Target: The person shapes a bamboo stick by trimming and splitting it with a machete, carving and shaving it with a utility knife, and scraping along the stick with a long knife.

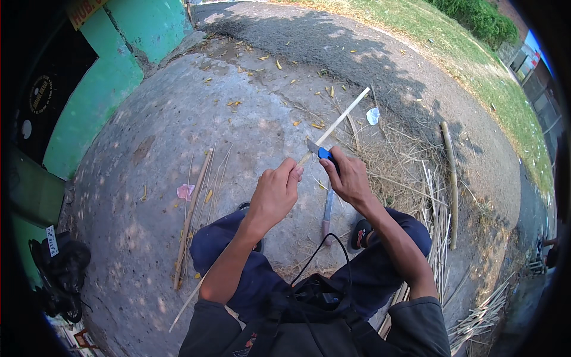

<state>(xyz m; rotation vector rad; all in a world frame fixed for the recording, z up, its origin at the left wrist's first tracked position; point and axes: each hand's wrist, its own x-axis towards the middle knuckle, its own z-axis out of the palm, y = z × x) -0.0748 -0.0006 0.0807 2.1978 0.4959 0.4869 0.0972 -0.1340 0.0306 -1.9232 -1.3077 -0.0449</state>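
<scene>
Two hands on one pale strip (343, 116), held in the air over the concrete (148, 149), ahead of the knees and slightly right of the body's midline. Left hand (275, 193): fingers curled, pressed together, pinching the strip's near end against the thumb. Right hand (352, 178): fingers wrapped around the blue handle of a knife (325, 154); exact thumb contact cannot be told. Blade lies across the strip, just beyond the left hand. Strip's long axis runs diagonally; far end points away from the person and to the right, toward a whitish scrap (373, 116) on the ground. Black gear (315, 294) rests at the lap, a cable (342, 241) looping from it; whether it contains anything cannot be told. Long tool (328, 205) lies between the feet, handle end nearest the person. Right side: a heap of thin sticks (439, 238), a thicker pole (450, 184) beside it. Left side: another pole (191, 226), with a pink scrap (185, 191) near it.
</scene>
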